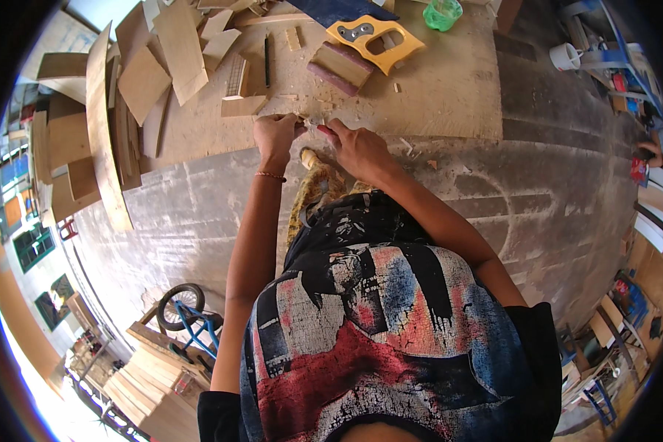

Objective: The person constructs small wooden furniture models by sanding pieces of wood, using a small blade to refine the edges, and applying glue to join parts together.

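My left hand [276, 138] is closed in a pinch at the near edge of the wooden worktable [449, 103], on what looks like a small pale wood piece [302, 118]. Facing it, my right hand [362, 152] is wrapped round a small red-handled tool [324, 130], its tip pointing toward the left fingers. The tool's exact kind is too small to make out. Just beyond my hands lie a flat wood offcut [243, 107], a small slatted wood piece [236, 76], a black pencil [267, 60] and wood chips. Farther off is a block with dark purplish edges [340, 68].
A handsaw with a yellow handle [376, 43] lies at the far side, near a green plastic container [442, 13]. Many thin boards [180, 55] pile up on the left. Shavings [409, 146] lie on the concrete floor; a blue bicycle [195, 328] stands lower left.
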`<act>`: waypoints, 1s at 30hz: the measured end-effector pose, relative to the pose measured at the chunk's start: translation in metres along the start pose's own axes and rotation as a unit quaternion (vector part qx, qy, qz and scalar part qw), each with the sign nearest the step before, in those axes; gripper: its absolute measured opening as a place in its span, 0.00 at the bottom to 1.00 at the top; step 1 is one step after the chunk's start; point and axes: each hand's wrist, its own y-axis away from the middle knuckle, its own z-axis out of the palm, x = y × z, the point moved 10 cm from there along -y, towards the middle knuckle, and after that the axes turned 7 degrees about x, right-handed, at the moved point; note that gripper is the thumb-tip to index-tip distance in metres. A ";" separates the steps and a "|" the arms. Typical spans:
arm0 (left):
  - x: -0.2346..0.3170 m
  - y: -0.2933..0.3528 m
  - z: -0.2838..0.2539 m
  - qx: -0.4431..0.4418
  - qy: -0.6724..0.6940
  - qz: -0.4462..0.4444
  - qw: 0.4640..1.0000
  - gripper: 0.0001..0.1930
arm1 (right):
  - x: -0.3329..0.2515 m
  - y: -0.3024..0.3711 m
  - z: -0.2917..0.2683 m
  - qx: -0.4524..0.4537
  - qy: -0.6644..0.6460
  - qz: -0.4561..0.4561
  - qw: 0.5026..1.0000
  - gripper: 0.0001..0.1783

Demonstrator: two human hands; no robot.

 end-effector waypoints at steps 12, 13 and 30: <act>-0.004 0.003 -0.007 0.016 -0.016 0.002 1.000 0.08 | 0.005 0.002 -0.001 0.000 -0.024 0.011 1.000 0.13; -0.005 0.002 -0.008 0.020 -0.013 -0.001 1.000 0.08 | 0.001 0.004 -0.004 0.012 0.001 -0.008 1.000 0.13; -0.016 0.005 -0.009 0.017 0.058 -0.040 0.997 0.08 | -0.006 0.012 -0.004 0.019 0.060 -0.050 0.997 0.12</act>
